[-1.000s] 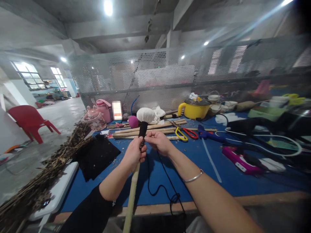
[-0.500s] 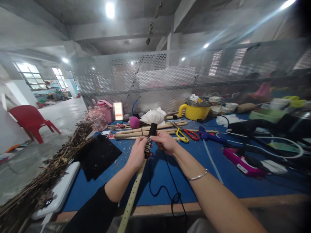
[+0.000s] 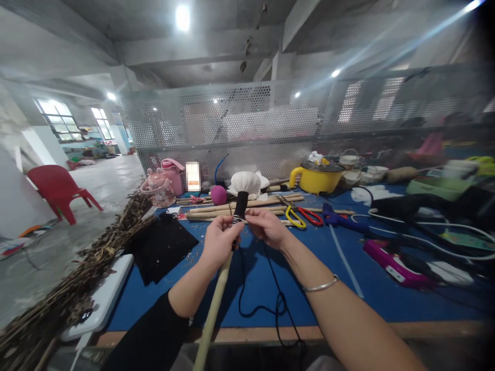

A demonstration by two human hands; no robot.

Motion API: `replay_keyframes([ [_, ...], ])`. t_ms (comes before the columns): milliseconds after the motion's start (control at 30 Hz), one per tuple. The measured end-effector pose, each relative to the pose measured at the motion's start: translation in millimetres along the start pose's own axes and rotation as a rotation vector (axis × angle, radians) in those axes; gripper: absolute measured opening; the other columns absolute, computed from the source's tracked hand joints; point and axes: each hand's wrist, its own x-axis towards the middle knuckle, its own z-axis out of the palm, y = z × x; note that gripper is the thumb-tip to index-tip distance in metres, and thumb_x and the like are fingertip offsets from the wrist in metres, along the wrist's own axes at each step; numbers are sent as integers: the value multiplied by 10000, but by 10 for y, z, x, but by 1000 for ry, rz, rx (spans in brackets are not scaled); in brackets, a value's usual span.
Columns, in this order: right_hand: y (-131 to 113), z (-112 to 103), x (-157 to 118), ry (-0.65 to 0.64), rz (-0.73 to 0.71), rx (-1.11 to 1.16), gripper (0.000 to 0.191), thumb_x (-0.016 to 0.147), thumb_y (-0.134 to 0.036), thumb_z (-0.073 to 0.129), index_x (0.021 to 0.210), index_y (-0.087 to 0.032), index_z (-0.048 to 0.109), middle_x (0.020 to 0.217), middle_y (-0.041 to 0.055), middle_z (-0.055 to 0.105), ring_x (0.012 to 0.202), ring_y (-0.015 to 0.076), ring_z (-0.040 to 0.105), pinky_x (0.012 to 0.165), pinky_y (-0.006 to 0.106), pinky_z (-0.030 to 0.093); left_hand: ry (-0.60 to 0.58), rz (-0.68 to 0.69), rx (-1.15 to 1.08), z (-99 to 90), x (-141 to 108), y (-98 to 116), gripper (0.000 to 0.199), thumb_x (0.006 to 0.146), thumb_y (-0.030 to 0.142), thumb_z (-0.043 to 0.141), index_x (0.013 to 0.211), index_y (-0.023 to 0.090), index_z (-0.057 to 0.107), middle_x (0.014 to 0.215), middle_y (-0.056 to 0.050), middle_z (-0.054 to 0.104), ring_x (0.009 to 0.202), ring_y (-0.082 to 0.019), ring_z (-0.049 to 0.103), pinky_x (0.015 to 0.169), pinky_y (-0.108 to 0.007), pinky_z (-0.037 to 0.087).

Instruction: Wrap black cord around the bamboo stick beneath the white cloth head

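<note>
A pale wooden stick [image 3: 213, 309] slants up from the bottom edge. Its upper part has a black wrapping [image 3: 240, 205], with light stripes around it beside my fingers. A round white cloth-covered head [image 3: 246, 184] shows at the far end. My left hand [image 3: 221, 241] is closed around the wrapped part, thumb on top. Close on its right, my right hand [image 3: 268, 229] pinches a thin black cord at the wrapping; the fingers partly hide the pinch. The black cord [image 3: 253, 312] hangs below in loose loops over the table's front edge.
On the blue table [image 3: 309, 288] lie scissors [image 3: 299, 216], a blue glue gun [image 3: 342, 220], several wooden sticks and a black cloth [image 3: 164, 247]. A yellow pot [image 3: 319, 179] stands behind. Dried stems [image 3: 88, 268] and a white power bank [image 3: 104, 296] are left, a magenta power strip [image 3: 396, 265] right.
The stick has turned about its length: its row of holes no longer shows and the white head looks rounder. Fingers of my left hand now cover more of the striped wrapping.
</note>
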Motion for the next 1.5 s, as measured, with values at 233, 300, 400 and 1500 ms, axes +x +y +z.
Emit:
replay_keyframes([
  [233, -92, 32, -63, 22, -17, 75, 303, 596, -336, 728, 637, -164, 483, 390, -117, 282, 319, 13, 152, 325, 163, 82, -108, -80, -203, -12, 13, 44, 303, 632, 384, 673, 736, 134, 538, 655, -4, 605, 408, -49, 489, 388, -173, 393],
  [300, -108, 46, -72, 14, -22, 93, 305, 592, -336, 732, 636, -165, 484, 386, -118, 279, 316, 11, 149, 322, 159, 82, -143, -110, -215, -14, 17, 34, 310, 643, 409, 658, 727, 128, 559, 573, 4, 583, 385, -49, 473, 379, -165, 377],
  [400, -110, 60, -68, 13, -32, 95, 316, 584, -346, 739, 627, -164, 485, 380, -118, 285, 312, 9, 156, 312, 153, 94, -189, -166, -252, -26, 35, 2, 325, 674, 435, 626, 725, 117, 583, 456, 16, 522, 350, -47, 445, 358, -145, 340],
  [1500, -108, -44, -75, -80, 28, 59, 281, 647, -326, 681, 610, -165, 453, 414, -110, 249, 354, 21, 134, 344, 168, 73, -150, -25, -170, 22, -37, 22, 270, 740, 337, 595, 892, 182, 435, 701, 26, 544, 389, -41, 419, 305, -157, 306],
])
